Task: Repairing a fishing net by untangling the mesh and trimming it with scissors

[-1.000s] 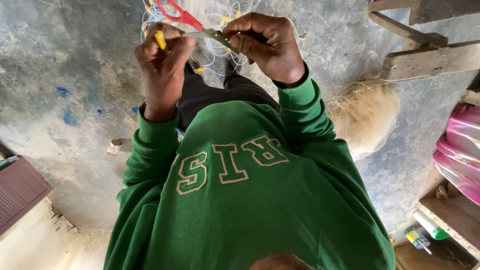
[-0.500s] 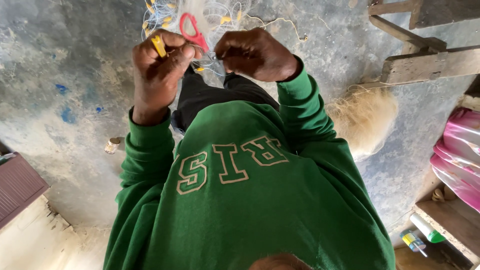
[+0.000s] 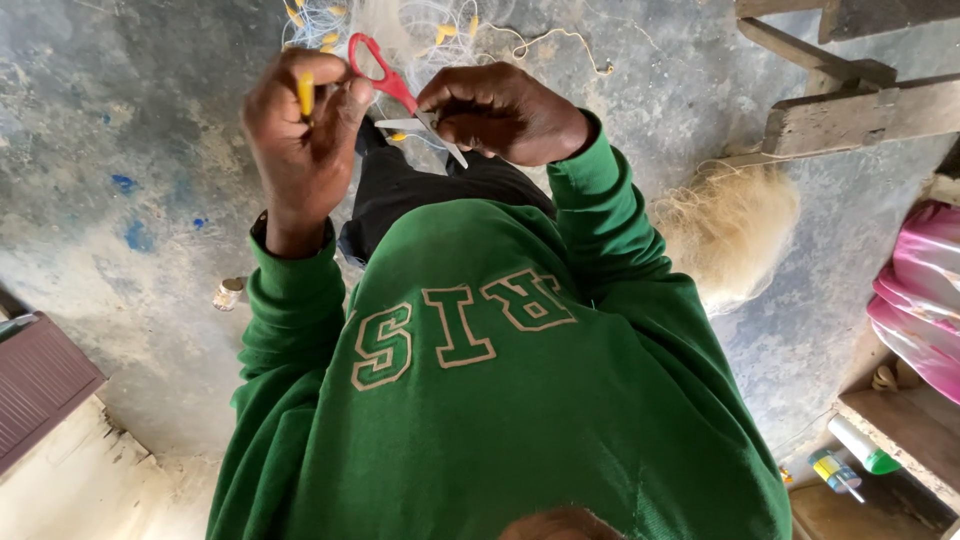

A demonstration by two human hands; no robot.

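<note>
I look down over my green sweatshirt (image 3: 520,400) at both hands raised in front of me. My left hand (image 3: 300,135) grips a small yellow float (image 3: 305,93) and the red handles of a pair of scissors (image 3: 385,80). The scissors' metal blades (image 3: 432,138) are parted and point toward my right hand (image 3: 505,112). That hand is closed in a pinch on thin pale net line right beside the blades. A fine fishing net with several yellow floats (image 3: 400,22) lies on the floor beyond my hands.
The floor is rough grey concrete (image 3: 130,150). Weathered wooden beams (image 3: 850,110) sit at the upper right, a pale fibre pile (image 3: 730,230) below them. A pink bag (image 3: 920,300), bottles (image 3: 850,460), a small tin (image 3: 228,293) and a maroon panel (image 3: 40,380) lie around.
The scissors' red handles have come lower into view beside my left thumb, and the blades now show parted. My right hand has closed tighter near the blades.
</note>
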